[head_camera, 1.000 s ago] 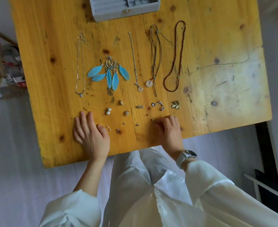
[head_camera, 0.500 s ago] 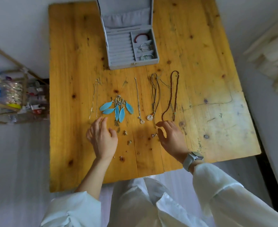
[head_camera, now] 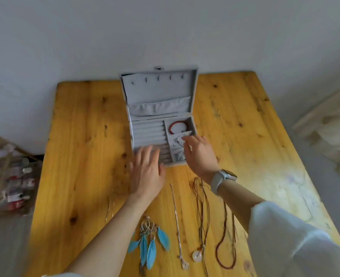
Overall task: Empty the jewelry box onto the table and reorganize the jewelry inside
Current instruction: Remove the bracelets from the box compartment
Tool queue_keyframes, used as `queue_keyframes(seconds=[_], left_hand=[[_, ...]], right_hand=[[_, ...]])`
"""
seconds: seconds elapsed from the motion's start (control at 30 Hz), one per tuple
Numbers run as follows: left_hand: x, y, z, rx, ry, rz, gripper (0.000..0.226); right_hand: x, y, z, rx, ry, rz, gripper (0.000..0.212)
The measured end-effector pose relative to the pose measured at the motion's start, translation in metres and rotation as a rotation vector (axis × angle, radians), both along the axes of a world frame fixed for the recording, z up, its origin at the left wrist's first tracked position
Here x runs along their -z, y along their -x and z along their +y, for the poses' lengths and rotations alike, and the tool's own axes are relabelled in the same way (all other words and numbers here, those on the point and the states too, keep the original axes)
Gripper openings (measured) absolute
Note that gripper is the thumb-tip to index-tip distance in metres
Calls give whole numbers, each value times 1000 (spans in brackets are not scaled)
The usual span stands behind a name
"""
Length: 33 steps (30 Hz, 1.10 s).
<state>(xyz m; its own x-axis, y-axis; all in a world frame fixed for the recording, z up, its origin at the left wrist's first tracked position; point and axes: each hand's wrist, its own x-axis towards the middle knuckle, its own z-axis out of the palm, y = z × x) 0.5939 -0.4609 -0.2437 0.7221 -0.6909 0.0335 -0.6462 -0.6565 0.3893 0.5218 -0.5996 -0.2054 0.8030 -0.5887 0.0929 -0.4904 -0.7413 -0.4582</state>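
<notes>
At the left edge of the frame a blurred shelf (head_camera: 9,176) with small bottles stands beside the wooden table (head_camera: 81,156); in the lower middle lie the blue feather earrings (head_camera: 148,244), which I judge very light and soft, best lifted by their metal hooks and not by the feathers; the left hand (head_camera: 147,172) is just above them in the frame, fingers straight and spread, holding nothing, its fingertips over the front left edge of the jewelry box (head_camera: 159,108); the box stands open in the centre of the frame, its lid upright, and it looks stiff and light, so it can be held by its side walls; to the right of the earrings a thin silver chain (head_camera: 177,220) and a cord necklace (head_camera: 201,226) lie stretched on the table, limp and easy to tangle, so I would pick each at the clasp or the pendant; the right hand (head_camera: 200,154) reaches into the right compartments of the box, fingers loosely bent over silver pieces (head_camera: 178,140); whether it pinches one I cannot tell; a red bead bracelet (head_camera: 177,124) lies in the compartment above; the brown bead necklace (head_camera: 227,242) lies at the lower right.
</notes>
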Motion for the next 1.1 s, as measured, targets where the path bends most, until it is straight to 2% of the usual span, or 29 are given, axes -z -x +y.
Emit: queue_keyframes(seconds=[0.27,0.4,0.47,0.57,0.7,0.77,0.93,1.1], left_hand=[[32,-20,-20,43,-38,-162,49],[30,-18,-22,21,-61,-172,49],[29,-19,-22,20,-76,-164,50],[28,-18,-22,1,-48,-155,49],[17,-8,-36,-130,46,-144,47],[8,3,-55,-137,84,-160,44],[-2,47,-117,24,140,-147,38],[15,104,-154,197,93,-67,41]], right_hand=[[30,-82,-37,83,104,351,26],[22,-103,-41,210,-143,489,18],[20,-107,-42,196,-175,513,20],[20,-96,-44,156,-177,404,21],[8,-63,-66,180,-560,-91,6],[1,-41,-85,225,-687,-257,9],[0,43,-132,271,-686,-293,17],[12,139,-154,267,-338,-121,6]])
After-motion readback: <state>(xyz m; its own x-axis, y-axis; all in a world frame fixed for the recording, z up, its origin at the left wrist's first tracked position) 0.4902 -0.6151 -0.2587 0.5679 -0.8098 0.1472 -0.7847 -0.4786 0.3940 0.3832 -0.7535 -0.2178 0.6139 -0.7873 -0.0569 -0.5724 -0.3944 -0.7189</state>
